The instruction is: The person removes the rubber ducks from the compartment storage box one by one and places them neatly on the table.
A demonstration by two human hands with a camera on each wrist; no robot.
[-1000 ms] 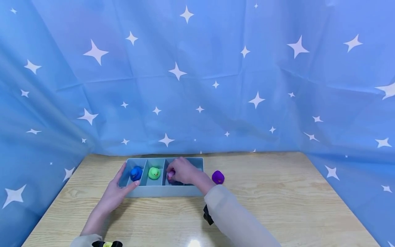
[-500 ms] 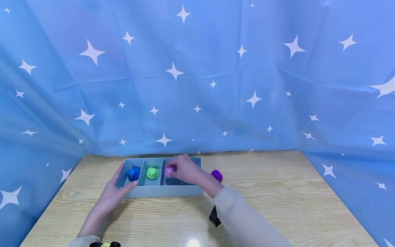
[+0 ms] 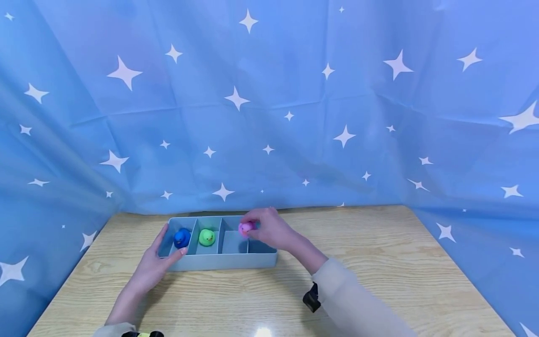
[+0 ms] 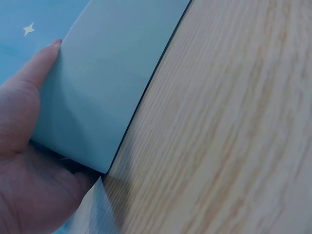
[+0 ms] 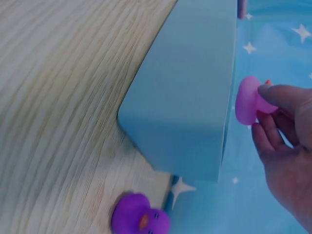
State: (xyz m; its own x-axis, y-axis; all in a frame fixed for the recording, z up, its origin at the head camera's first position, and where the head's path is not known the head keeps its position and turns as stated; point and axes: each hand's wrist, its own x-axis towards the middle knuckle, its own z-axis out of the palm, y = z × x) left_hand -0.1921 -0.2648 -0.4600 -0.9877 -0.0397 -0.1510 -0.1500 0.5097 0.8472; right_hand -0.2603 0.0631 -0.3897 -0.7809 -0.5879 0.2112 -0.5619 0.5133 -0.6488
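A grey-blue box [image 3: 223, 262] with compartments in a row lies on the table. My left hand [image 3: 150, 266] grips its left end, thumb at the front rim and fingers along the side. Between the thumb and fingers of my right hand [image 3: 275, 229] is a pink rubber duck [image 5: 248, 100], raised above the box rim. In the head view it overlaps the divider between the third and fourth compartments. A blue rubber duck [image 3: 182, 238] sits in the leftmost compartment, a green one [image 3: 207, 237] in the second. Nothing lies in the third.
Just off the box's right end, a purple rubber duck [image 5: 130, 214] rests on the wooden table [image 3: 379, 262]; my right hand and wrist hide it in the head view. A blue star-patterned cloth [image 3: 269, 103] hangs behind and along the sides.
My right hand has lifted the pink duck out of the third compartment and carried it rightward. My left hand has stayed on the box.
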